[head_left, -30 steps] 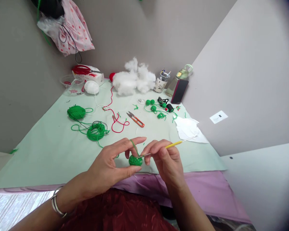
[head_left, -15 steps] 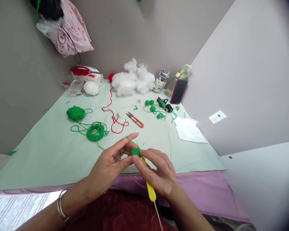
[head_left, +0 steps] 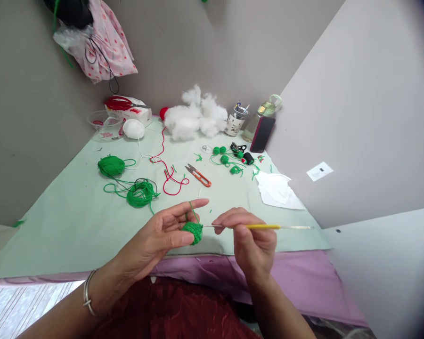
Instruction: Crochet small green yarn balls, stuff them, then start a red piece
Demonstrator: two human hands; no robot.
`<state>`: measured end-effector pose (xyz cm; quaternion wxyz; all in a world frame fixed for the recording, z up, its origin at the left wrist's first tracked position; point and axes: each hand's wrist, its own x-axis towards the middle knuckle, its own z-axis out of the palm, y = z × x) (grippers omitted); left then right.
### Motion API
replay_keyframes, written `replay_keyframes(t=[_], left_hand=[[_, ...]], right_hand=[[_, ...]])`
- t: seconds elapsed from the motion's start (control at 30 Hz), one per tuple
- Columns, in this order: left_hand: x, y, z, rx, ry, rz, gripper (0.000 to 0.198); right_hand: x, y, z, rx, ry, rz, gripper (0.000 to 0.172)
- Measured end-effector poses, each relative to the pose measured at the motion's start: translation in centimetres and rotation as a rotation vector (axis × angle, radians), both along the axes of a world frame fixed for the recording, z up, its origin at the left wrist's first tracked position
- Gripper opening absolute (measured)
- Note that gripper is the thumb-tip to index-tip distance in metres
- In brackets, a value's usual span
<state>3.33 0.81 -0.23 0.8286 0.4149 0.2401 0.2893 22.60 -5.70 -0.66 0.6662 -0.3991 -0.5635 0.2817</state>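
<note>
My left hand [head_left: 159,238] pinches a small green crocheted piece [head_left: 193,231] between thumb and fingers, with a strand of green yarn looped over the stretched index finger. My right hand [head_left: 249,235] is closed on a crochet hook with a yellow handle [head_left: 263,227], held level, its metal tip pointing left at the green piece. Both hands hover over the near edge of the pale green table cover [head_left: 74,226].
On the cover lie a green yarn ball [head_left: 111,165], a loose green yarn coil [head_left: 140,193], red thread [head_left: 171,181], orange snips [head_left: 198,174], small green crocheted balls [head_left: 228,157], white stuffing [head_left: 196,115], a white paper [head_left: 277,190], a pen cup [head_left: 235,123], a bottle and a phone [head_left: 262,133].
My right hand has swung the hook from pointing down toward me to level, tip at the green piece. My left hand has turned the piece slightly and stayed in place.
</note>
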Motion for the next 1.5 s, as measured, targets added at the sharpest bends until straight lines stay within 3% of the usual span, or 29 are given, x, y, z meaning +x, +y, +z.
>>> replay_keyframes(t=[0.17, 0.37, 0.53, 0.67, 0.83, 1.17, 1.5], left_hand=[[0.2, 0.1, 0.0, -0.048, -0.083, -0.052, 0.047], [0.5, 0.1, 0.3, -0.104, -0.171, -0.141, 0.038], [0.5, -0.1, 0.1, 0.104, -0.051, -0.06, 0.05], [0.8, -0.6, 0.1, 0.301, 0.12, 0.048, 0.068], [1.1, -0.9, -0.1, 0.502, 0.241, 0.19, 0.063], [0.7, -0.6, 0.2, 0.61, 0.292, 0.176, 0.068], [0.6, -0.5, 0.1, 0.689, 0.345, 0.136, 0.066]], right_hand=[[0.0, 0.7, 0.3, -0.118, 0.26, 0.079, 0.021], [0.1, 0.8, 0.8, -0.178, 0.324, 0.104, 0.024], [-0.5, 0.7, 0.5, -0.212, 0.391, 0.189, 0.022], [-1.3, 0.4, -0.4, -0.094, 0.24, 0.151, 0.014], [-1.3, 0.2, -0.6, -0.022, -0.028, 0.016, 0.018], [-0.3, 1.4, -0.5, -0.13, 0.315, 0.347, 0.023], [1.8, 1.0, 0.3, -0.044, -0.04, 0.368, 0.022]])
